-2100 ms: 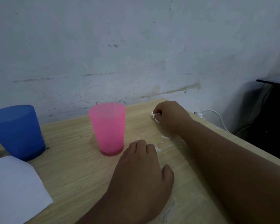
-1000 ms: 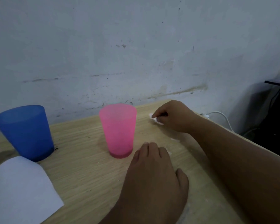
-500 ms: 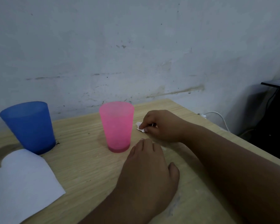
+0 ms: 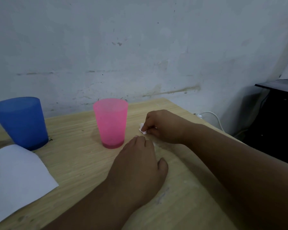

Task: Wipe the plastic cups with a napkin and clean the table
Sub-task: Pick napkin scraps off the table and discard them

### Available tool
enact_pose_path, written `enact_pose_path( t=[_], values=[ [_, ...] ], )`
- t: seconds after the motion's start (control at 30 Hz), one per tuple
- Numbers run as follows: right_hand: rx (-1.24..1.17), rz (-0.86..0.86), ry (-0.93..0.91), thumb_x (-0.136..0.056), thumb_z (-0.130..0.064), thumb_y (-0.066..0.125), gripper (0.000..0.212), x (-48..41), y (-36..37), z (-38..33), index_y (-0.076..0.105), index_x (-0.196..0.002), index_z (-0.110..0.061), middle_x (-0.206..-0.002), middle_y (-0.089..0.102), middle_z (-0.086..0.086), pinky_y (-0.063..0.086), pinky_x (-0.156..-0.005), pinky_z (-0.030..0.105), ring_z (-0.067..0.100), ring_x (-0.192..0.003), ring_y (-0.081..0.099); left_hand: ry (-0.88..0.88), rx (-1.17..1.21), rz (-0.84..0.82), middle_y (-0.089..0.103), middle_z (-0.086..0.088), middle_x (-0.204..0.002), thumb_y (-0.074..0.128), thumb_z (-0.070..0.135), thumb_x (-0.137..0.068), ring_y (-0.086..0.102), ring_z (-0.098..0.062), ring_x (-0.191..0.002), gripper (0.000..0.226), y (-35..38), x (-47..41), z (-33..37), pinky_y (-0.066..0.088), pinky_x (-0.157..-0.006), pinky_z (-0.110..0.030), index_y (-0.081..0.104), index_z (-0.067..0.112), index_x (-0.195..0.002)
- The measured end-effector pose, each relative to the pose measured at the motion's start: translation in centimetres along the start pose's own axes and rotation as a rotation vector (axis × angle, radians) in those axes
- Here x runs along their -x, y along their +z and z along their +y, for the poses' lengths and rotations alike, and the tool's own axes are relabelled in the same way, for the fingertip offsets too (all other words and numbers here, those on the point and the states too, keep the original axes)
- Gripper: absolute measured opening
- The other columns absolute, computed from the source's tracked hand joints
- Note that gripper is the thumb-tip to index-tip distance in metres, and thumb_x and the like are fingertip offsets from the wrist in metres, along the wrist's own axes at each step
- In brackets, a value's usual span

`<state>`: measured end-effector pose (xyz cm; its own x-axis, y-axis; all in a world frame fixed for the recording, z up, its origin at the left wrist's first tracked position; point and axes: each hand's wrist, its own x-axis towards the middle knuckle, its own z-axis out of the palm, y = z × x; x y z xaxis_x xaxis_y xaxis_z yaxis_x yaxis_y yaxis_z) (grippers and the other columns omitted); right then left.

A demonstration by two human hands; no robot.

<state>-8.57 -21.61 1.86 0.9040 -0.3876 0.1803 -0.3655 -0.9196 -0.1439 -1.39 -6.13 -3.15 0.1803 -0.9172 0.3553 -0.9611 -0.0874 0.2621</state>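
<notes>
A small crumpled wad of white napkin (image 4: 143,128) lies against the wooden surface (image 4: 76,161), pinched in the fingertips of the right hand (image 4: 165,127). The wad sits just right of the pink cup (image 4: 111,125), near it but not touching, and only its left part shows past the fingers. The right hand is curled closed around it, knuckles up, with the forearm running back toward the lower right corner.

The pink cup stands upright, mouth up, near the middle of the surface. The blue cup (image 4: 22,122) stands upright too, well apart to the left, near the wall (image 4: 140,47). Both are translucent plastic.

The left hand (image 4: 138,165) rests palm down on the surface in front of the pink cup, fingers together and extended, thumb out to the right, holding nothing. Its fingertips lie just short of the right hand and close to the cup's base. A tiny white scrap (image 4: 154,143) shows at its fingertips; whether it is a loose bit of napkin cannot be told.

A flat white sheet (image 4: 17,176) lies at the left edge of the surface, its rounded far corner just in front of the blue cup. Pale smears (image 4: 163,195) mark the wood near the left wrist.

Off the right edge, a white cable (image 4: 213,117) runs down past the surface, and a dark cabinet (image 4: 279,123) stands beyond it.
</notes>
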Motion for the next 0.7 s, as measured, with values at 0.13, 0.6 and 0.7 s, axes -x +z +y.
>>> enact_pose_path(
  t=[0.13, 0.6, 0.7],
  values=[
    [-0.027, -0.027, 0.066, -0.095, -0.017, 0.06, 0.022, 2.9, -0.7, 0.2, 0.077, -0.108, -0.019, -0.112, 0.071, -0.004, 0.031, -0.07, -0.001, 0.008, -0.105, 0.061, 0.009, -0.048, -0.021, 0.05, 0.003, -0.113, 0.035, 0.05, -0.095, 0.046, -0.013, -0.11, 0.037, -0.3, 0.0, 0.2, 0.038, -0.088, -0.03, 0.052, 0.022, -0.112],
    [-0.401, 0.202, 0.609, -0.091, -0.028, 0.063, 0.014, 26.6, -5.3, 0.6, 0.075, -0.093, -0.021, -0.083, 0.072, -0.014, 0.051, -0.071, 0.023, 0.003, -0.077, 0.065, 0.264, -0.139, -0.147, 0.058, 0.003, -0.107, 0.031, 0.058, -0.093, 0.052, -0.019, -0.103, 0.045, -1.8, 4.6, 11.8, 0.046, -0.083, -0.037, 0.058, 0.023, -0.103],
    [-0.418, 0.313, 0.701, -0.09, -0.028, 0.063, 0.012, 31.9, -5.4, -0.5, 0.074, -0.086, -0.022, -0.079, 0.071, -0.008, 0.051, -0.067, 0.024, 0.007, -0.071, 0.064, 0.289, 0.035, -0.173, 0.057, 0.004, -0.115, 0.036, 0.058, -0.093, 0.05, -0.017, -0.109, 0.046, -0.5, 6.8, 17.6, 0.045, -0.091, -0.038, 0.057, 0.023, -0.114]
  ],
)
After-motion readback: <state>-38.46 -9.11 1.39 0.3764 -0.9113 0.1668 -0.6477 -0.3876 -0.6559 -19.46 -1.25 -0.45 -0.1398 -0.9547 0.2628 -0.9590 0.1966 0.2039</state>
